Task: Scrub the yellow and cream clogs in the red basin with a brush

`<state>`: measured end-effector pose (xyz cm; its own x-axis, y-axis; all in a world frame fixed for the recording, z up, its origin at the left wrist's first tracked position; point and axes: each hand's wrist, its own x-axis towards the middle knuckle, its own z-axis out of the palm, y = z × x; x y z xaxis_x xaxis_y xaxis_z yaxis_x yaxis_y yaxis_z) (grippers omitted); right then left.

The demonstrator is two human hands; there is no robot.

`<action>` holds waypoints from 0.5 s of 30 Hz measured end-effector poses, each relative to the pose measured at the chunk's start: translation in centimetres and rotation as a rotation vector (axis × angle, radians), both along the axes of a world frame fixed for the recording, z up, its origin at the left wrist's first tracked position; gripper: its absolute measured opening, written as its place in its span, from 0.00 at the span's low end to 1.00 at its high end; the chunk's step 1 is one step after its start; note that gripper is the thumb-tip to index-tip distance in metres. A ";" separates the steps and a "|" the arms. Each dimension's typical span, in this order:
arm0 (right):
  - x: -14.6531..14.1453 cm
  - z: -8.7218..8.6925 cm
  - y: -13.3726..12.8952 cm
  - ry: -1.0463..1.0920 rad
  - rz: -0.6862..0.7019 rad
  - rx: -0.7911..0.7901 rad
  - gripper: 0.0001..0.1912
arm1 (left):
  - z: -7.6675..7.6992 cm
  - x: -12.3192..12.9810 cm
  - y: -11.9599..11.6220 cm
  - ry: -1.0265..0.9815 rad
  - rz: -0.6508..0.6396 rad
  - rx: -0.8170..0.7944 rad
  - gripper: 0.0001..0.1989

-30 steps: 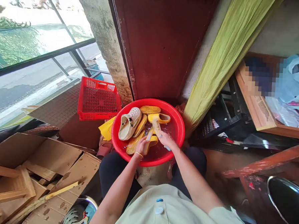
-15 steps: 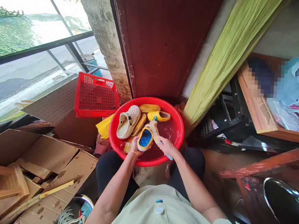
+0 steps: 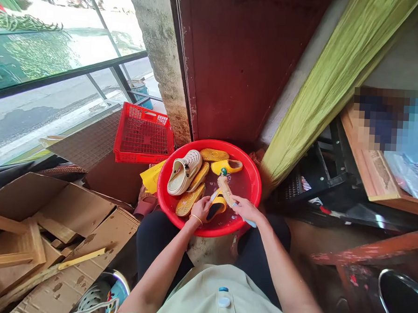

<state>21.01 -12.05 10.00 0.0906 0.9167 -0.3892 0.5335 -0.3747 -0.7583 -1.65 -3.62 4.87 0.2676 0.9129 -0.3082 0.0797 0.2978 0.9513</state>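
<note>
A red plastic basin (image 3: 253, 177) with shallow water sits on the floor between my knees. In it lie a cream clog (image 3: 183, 171), several yellow slippers (image 3: 214, 155) and a yellow shoe (image 3: 226, 166). My left hand (image 3: 201, 208) grips a small yellow slipper (image 3: 216, 205) at the basin's near side. My right hand (image 3: 245, 208) holds a scrub brush (image 3: 225, 189) by its light blue handle, bristles resting against that slipper.
A red plastic crate (image 3: 143, 135) stands left of the basin on a mesh panel. Flattened cardboard boxes (image 3: 69, 214) and wood scraps lie at the left. A green curtain (image 3: 324, 88), dark red door, wooden furniture and a black metal pan (image 3: 403, 297) are at the right.
The slipper in my left hand has turned from showing its blue inside to lying lower near the water. The brush has shifted a little right across it.
</note>
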 end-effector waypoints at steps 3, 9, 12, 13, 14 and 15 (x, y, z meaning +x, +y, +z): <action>-0.4 -0.6 -0.3 0.060 -0.104 0.014 0.34 | 1.1 -1.2 1.7 0.216 0.091 0.313 0.14; -0.8 -0.6 -0.3 0.072 -0.272 0.008 0.35 | 2.8 -6.4 8.0 0.953 0.139 0.453 0.39; -1.2 -0.6 -0.4 0.020 -0.267 0.034 0.33 | 1.6 -7.7 9.1 1.012 -0.064 0.345 0.47; -1.3 -0.6 -0.5 -0.009 -0.266 0.042 0.32 | 1.2 -7.7 9.2 1.001 -0.102 0.326 0.46; -1.4 -0.6 -0.6 -0.037 -0.267 0.049 0.32 | 0.8 -7.6 9.2 0.984 -0.115 0.318 0.44; -1.5 -0.6 -0.6 -0.061 -0.268 0.054 0.32 | 0.5 -7.4 9.1 0.957 -0.112 0.321 0.41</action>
